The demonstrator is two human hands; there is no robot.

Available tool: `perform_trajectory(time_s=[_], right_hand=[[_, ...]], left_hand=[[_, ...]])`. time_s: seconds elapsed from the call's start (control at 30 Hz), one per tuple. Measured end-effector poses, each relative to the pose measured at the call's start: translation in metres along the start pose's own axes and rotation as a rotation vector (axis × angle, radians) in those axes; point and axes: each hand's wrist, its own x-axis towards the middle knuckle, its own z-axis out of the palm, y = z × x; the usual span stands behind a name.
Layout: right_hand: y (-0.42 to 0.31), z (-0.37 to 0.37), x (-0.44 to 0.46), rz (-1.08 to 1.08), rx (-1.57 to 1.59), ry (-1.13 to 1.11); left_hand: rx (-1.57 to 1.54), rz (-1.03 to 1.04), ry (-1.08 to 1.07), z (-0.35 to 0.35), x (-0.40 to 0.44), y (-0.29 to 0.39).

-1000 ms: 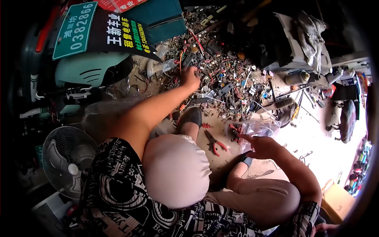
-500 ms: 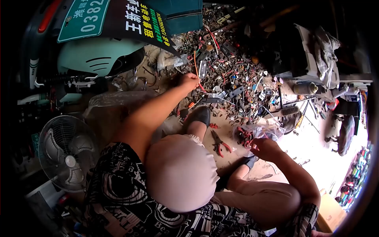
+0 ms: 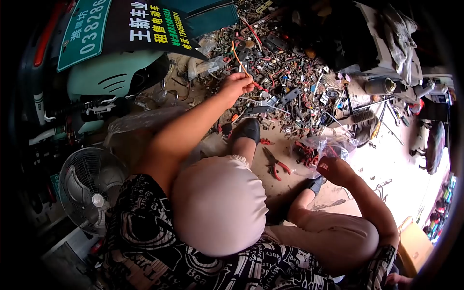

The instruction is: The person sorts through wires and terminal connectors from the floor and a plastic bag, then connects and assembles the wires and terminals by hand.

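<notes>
My left hand (image 3: 237,86) is closed in a pinch on an orange wire (image 3: 236,54), above the heap of small parts. The wire's long end sticks up and away from me, and a red piece (image 3: 260,87) shows just past my fingertips. My right hand (image 3: 337,171), fingers curled, is at the near edge of a clear plastic bag (image 3: 333,143). Whether it grips the bag or something small is hidden. Red connector-like pieces (image 3: 305,153) lie at the bag's left side. Red-handled pliers (image 3: 277,164) rest on the floor between my feet.
A heap of mixed small parts (image 3: 285,72) covers the floor ahead. To the left stand a fan (image 3: 94,188) and a green scooter (image 3: 113,72) with a plate. A brush (image 3: 357,118), a spray can (image 3: 380,87) and rods lie to the right.
My left hand has moved slightly right and up with the orange wire. My right hand stays by the bag, its fingers more curled. The whole view has shifted a little.
</notes>
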Motion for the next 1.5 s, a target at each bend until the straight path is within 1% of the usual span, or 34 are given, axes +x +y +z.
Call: perform_trajectory(time_s=[0.33,0.43,0.5,0.57,0.7,0.93,1.0,1.07,1.13,1.17,1.2,1.27,1.3,1.33,1.37,1.4,1.43,1.47,1.5], right_hand=[[0.012,0.007,-0.006,0.031,0.051,-0.006],[0.018,0.011,-0.007,0.032,0.085,-0.009],[0.019,0.013,-0.008,0.030,0.099,-0.005],[0.016,0.011,-0.005,0.052,0.046,-0.036],[0.017,0.013,-0.004,0.045,0.056,-0.043],[0.018,0.015,-0.004,0.020,0.084,0.000],[0.019,0.017,-0.003,0.020,0.088,-0.006],[0.019,0.017,-0.003,0.022,0.093,-0.010],[0.019,0.018,-0.003,0.040,0.106,-0.020],[0.020,0.019,-0.003,0.038,0.106,-0.022],[0.021,0.019,-0.003,0.032,0.113,-0.015],[0.021,0.020,-0.002,0.024,0.119,-0.009],[0.021,0.020,-0.002,0.030,0.123,-0.013],[0.021,0.020,-0.002,0.036,0.127,-0.016],[0.021,0.020,-0.003,0.038,0.123,-0.016],[0.022,0.021,-0.003,0.059,0.127,-0.030],[0.023,0.021,-0.003,0.082,0.130,-0.045],[0.025,0.022,-0.004,0.089,0.128,-0.046],[0.028,0.024,-0.004,0.078,0.131,-0.046]], left_hand=[[0.036,-0.030,-0.048,0.035,-0.011,0.003],[0.002,-0.027,-0.066,0.041,-0.014,0.005],[-0.011,-0.060,-0.133,0.044,-0.016,0.008],[0.005,-0.069,-0.131,0.047,-0.014,0.004],[0.018,-0.055,-0.125,0.050,-0.015,0.002],[0.044,-0.059,-0.127,0.045,-0.011,-0.006],[0.258,-0.043,-0.080,0.043,-0.005,-0.013],[0.537,0.052,-0.128,0.040,-0.004,-0.018],[0.607,0.103,-0.217,0.039,-0.007,-0.023],[0.700,0.109,-0.226,0.040,-0.009,-0.020],[0.700,0.108,-0.224,0.036,-0.004,-0.024],[0.876,0.603,-0.093,0.026,0.012,-0.031],[0.897,0.613,0.014,0.027,0.010,-0.016],[0.886,0.563,0.118,0.021,0.018,-0.008],[0.976,0.683,0.255,0.014,0.026,0.000],[1.054,0.716,0.402,0.005,0.037,0.003],[1.097,0.746,0.481,-0.006,0.050,0.009],[1.093,0.608,0.472,-0.017,0.058,0.016],[1.142,0.569,0.509,-0.025,0.067,0.021]])
